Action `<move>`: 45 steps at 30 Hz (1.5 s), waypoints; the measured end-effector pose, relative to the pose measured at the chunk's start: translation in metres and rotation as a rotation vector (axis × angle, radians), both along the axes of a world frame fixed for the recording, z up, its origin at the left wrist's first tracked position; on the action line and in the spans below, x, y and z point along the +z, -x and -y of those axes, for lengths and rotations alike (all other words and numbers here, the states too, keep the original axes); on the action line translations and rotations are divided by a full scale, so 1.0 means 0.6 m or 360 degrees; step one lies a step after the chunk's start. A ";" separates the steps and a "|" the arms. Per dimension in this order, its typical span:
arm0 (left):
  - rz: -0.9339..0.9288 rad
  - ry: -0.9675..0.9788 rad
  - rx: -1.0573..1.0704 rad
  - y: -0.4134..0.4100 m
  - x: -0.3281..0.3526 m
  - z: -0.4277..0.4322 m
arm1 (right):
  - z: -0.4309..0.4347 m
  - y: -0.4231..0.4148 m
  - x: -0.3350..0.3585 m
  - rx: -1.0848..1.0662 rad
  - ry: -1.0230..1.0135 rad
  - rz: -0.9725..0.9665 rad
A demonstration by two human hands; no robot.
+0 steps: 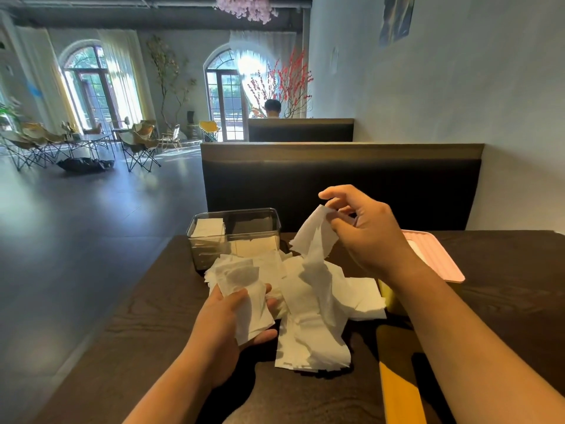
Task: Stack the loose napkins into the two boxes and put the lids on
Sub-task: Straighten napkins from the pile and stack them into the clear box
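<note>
A heap of loose white napkins (318, 304) lies on the dark wooden table (153, 347). My left hand (226, 325) grips a small bunch of napkins (244, 289) at the heap's left side. My right hand (363, 234) pinches one napkin (315, 237) by its corner and holds it lifted above the heap. Behind the heap stands a clear smoky box (235, 234), open on top, with some napkins stacked inside. A pink lid (434, 258) lies at the right on a yellowish box (388, 295), mostly hidden by my right forearm.
A wooden lid or board (400, 381) lies flat at the front right of the table. A dark padded bench back (336, 182) rises behind the table, a pale wall runs along the right. The table's left edge drops to open floor.
</note>
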State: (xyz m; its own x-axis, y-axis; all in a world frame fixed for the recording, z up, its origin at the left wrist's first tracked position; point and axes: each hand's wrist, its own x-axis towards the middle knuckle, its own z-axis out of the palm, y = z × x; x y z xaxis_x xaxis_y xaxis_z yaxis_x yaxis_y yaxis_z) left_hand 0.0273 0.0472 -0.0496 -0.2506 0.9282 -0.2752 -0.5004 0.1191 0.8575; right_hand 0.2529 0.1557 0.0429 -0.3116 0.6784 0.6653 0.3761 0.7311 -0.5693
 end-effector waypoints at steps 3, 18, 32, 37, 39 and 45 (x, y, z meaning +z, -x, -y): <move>0.0020 0.0082 -0.0018 -0.004 -0.003 -0.001 | 0.004 0.009 -0.003 -0.0135 -0.0126 0.0078; -0.0018 -0.0051 -0.0149 -0.028 0.015 0.018 | 0.052 0.025 0.037 0.0446 0.0504 -0.0563; 0.0031 0.0062 -0.0438 -0.030 0.023 0.031 | 0.067 0.073 -0.009 0.0791 0.1177 0.0082; 0.0240 0.0020 -0.0471 -0.034 0.018 0.024 | 0.076 0.099 -0.030 0.0495 0.0879 0.0337; 0.0225 0.0053 -0.0458 -0.036 0.021 0.024 | 0.079 0.104 -0.040 0.0382 0.0756 0.0352; 0.0264 0.0134 -0.0229 -0.029 0.022 0.023 | 0.070 0.099 -0.037 0.0125 0.0487 0.0351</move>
State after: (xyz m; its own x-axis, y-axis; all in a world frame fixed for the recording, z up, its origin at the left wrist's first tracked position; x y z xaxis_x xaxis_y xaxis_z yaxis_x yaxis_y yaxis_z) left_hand 0.0448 0.0336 -0.0362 -0.0625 0.9230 -0.3797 -0.6064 0.2671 0.7489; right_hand 0.1934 0.1135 0.0209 -0.4834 0.8038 0.3467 0.4636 0.5710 -0.6775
